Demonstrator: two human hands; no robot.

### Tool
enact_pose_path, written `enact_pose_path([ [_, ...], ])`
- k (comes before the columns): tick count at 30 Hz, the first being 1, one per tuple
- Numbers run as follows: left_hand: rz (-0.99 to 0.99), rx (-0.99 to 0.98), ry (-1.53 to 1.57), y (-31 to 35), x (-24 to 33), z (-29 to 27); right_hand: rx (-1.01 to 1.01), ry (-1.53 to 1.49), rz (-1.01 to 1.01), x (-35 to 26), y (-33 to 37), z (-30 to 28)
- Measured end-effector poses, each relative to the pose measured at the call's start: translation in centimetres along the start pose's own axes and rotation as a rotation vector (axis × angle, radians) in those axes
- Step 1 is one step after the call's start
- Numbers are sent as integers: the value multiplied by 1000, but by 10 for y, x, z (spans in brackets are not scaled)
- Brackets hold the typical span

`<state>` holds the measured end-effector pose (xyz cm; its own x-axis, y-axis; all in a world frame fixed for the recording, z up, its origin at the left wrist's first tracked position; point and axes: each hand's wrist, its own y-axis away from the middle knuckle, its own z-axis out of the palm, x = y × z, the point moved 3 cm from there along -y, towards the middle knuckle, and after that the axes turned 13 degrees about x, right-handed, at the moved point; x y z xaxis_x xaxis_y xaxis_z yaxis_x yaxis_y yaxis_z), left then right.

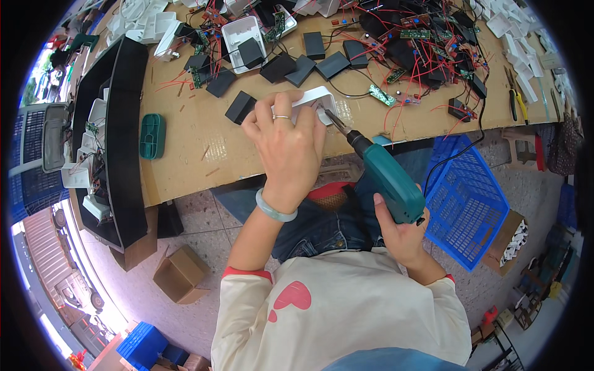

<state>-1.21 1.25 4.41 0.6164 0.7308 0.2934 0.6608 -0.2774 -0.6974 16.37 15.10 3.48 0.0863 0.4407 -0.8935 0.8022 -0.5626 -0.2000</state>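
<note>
My left hand [286, 148], closed at the table's front edge, grips a small white plastic housing [317, 94] with its open side partly turned toward me. A green electric screwdriver [394, 180] lies in my right hand [400, 238], the fingers wrapped round its rear end. Its bit reaches the inside of the housing; the exact contact spot is too small to tell. Close beside my left hand is a black rectangular block [240, 107]. Behind the housing lie several more black blocks [333, 65] and a white open shell [242, 31].
Tangled red wires and green circuit boards [414, 34] cover the table's back. A green compartment tray [152, 136] and a long black bin [127, 142] with white parts stand at left. Pliers [520, 106] lie at right. Blue crate [470, 204] and cardboard box [180, 274] are on the floor.
</note>
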Motion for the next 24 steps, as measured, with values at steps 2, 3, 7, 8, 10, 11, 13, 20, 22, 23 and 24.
enact_pose_path([
  [2, 0, -3, 0, 0, 0, 0, 24, -16, 11, 1, 2, -2],
  [3, 9, -10, 14, 0, 1, -1, 49, -31, 9, 1, 3, -4],
  [7, 18, -15, 21, 0, 0, -1, 96, -42, -11, 1, 5, -11],
  [8, 20, -16, 21, 0, 0, 0, 98, -42, -10, 1, 6, -12],
  [10, 18, -10, 25, 0, 0, 0, 95, -74, 161, 6, 9, -15],
  [11, 21, -12, 26, 0, 0, -1, 98, -75, 163, 6, 9, -15],
  [13, 15, -19, 27, -1, 1, -2, 121, -102, 198, 8, 8, -16],
  [20, -9, -26, 37, -1, 1, -2, 86, -120, 230, 10, 10, -14],
  [22, 8, -16, -30, -2, 1, -2, 111, -97, 19, 7, 4, -9],
  [23, 9, -17, -29, -2, 1, -2, 112, -97, 20, 8, 4, -6],
  [24, 10, -15, -29, -2, 2, -2, 96, -102, 30, 10, 4, -4],
])
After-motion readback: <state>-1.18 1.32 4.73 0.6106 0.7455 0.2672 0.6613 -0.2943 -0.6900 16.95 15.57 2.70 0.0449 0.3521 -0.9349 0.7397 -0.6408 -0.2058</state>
